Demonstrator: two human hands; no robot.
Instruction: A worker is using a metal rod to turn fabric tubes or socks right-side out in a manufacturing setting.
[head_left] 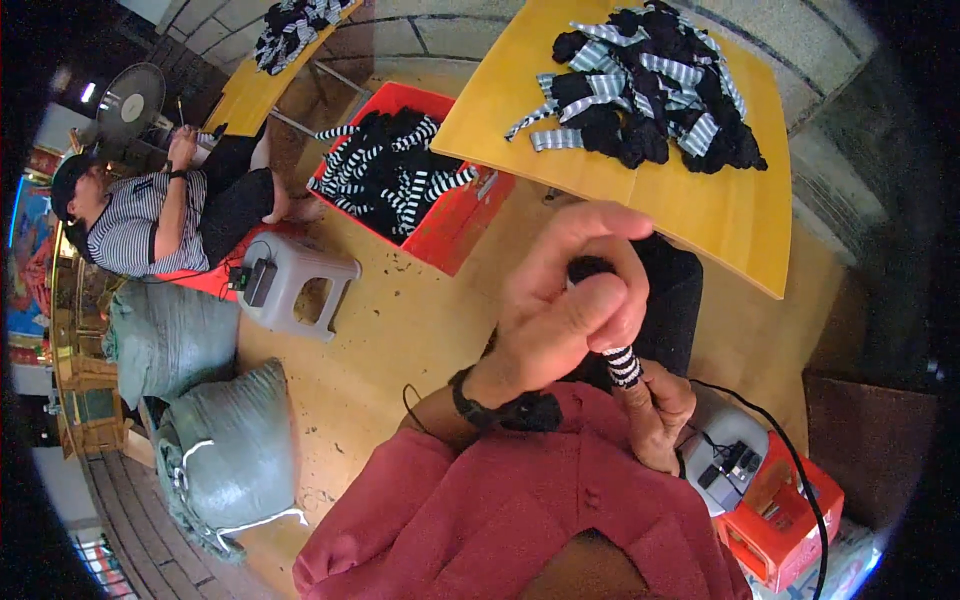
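In front of my chest I hold a black-and-white striped knit piece point(621, 367), a narrow tube with a black end. My left hand point(570, 310) is curled around its upper part, and some black knit point(590, 268) shows between thumb and fingers. Lower down and to the right, my right hand point(660, 415) pinches the striped lower end with its fingers close together. Between the two hands only a short striped stretch shows; the rest is hidden by my fingers.
Ahead, a yellow table point(480, 125) bears a heap of black and grey-striped knit pieces point(650, 85). Left of it, a red crate point(450, 245) holds more. A seated co-worker point(160, 215), a grey stool point(300, 285) and stuffed sacks point(230, 450) are left; a red crate point(800, 500) is right.
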